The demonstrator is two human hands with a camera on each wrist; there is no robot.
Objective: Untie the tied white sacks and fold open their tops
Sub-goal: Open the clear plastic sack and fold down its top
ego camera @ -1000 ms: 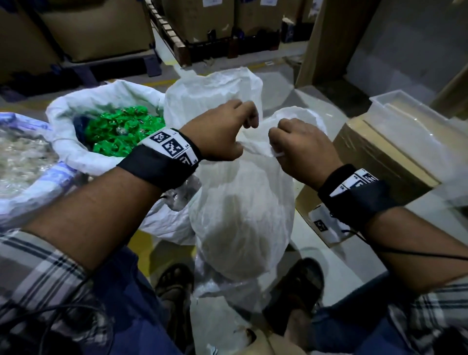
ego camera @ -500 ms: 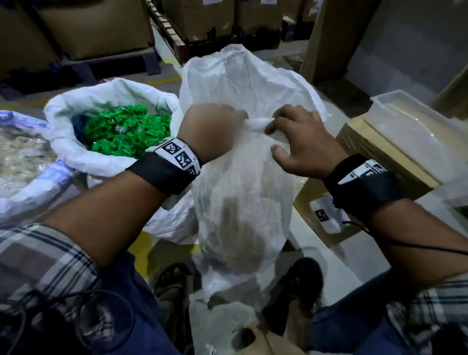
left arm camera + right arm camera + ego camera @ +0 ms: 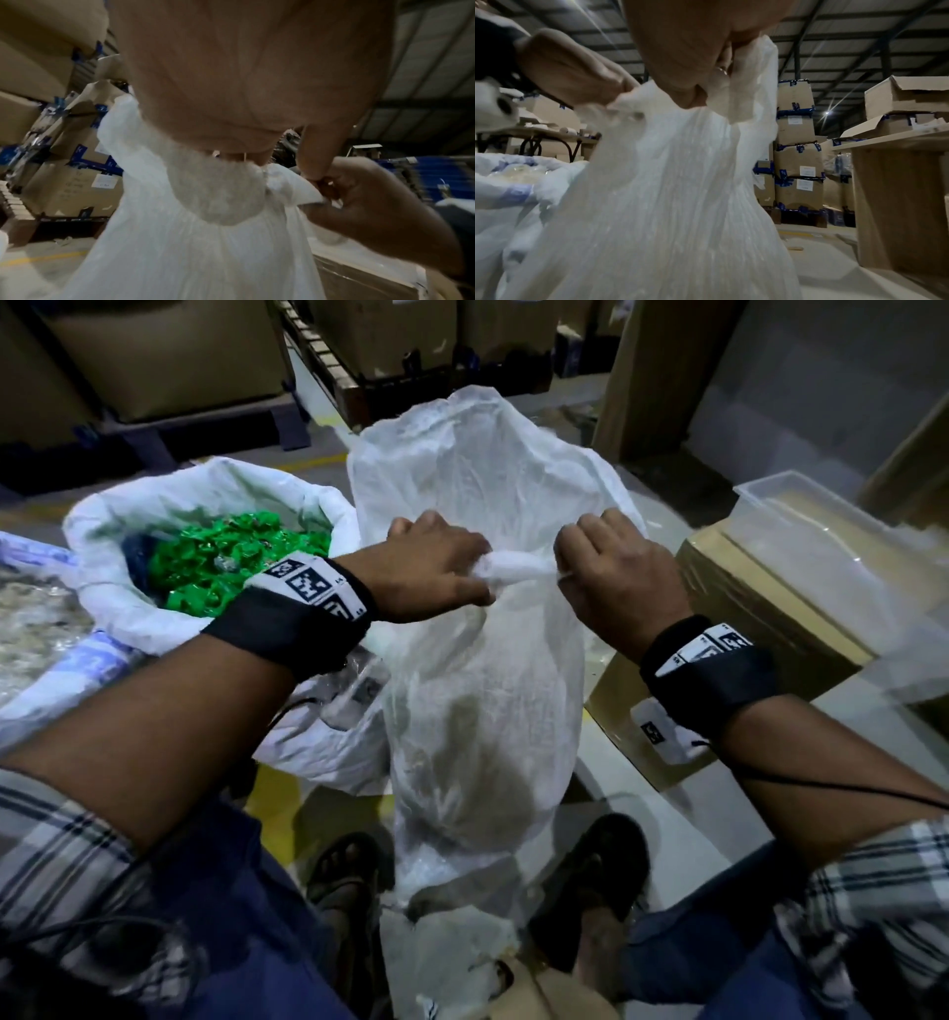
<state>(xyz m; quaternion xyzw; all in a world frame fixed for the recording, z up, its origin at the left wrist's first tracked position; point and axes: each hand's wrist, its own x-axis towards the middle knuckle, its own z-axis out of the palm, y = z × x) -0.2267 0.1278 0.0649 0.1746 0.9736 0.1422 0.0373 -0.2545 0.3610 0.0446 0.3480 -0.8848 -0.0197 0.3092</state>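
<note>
White sack [image 3: 482, 711] at frame centre: your left hand [image 3: 436, 572] and right hand [image 3: 616, 577] both clench its bunched neck. Two opened sacks sit left.

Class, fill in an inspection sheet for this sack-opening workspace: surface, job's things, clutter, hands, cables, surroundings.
Surface: pale concrete floor with a yellow line.
Job's things: white sack upright between the feet, neck bunched; open sack of green pieces beside it, top folded back.
Clutter: clear plastic tub on a cardboard box.
Hands: left hand and right hand both grip the sack's twisted neck.
Cables: black cable along the right forearm.
Surroundings: stacked cartons on pallets.
</note>
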